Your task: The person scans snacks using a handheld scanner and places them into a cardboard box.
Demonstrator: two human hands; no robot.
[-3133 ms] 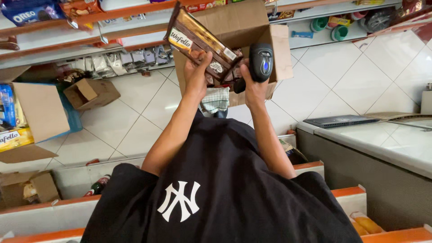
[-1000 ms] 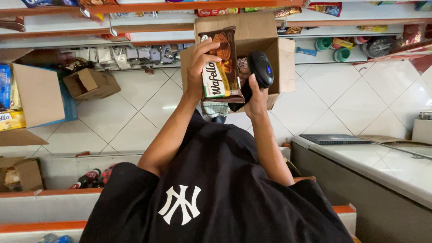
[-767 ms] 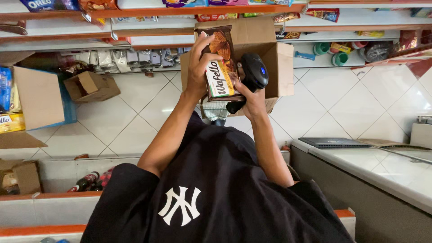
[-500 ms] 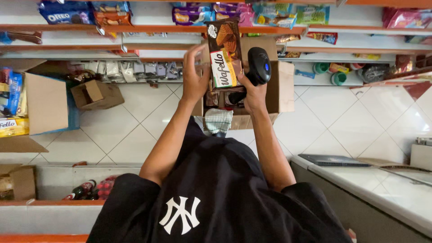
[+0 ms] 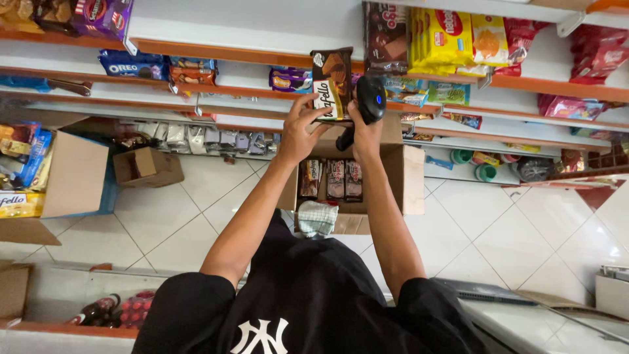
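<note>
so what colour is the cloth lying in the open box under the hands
The cloth is white with a green check pattern, seen in the head view.

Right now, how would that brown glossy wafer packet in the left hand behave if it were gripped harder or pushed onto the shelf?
The brown glossy wafer packet probably feels light: the left hand holds it up by fingertips alone. Its shiny film looks slippery. It stays straight, so it is likely fairly stiff, though wafers could crack under a squeeze.

Both arms stretch forward, left hand (image 5: pixel 298 134) and right hand (image 5: pixel 364 131) raised close together, fingers curled in grips
</note>
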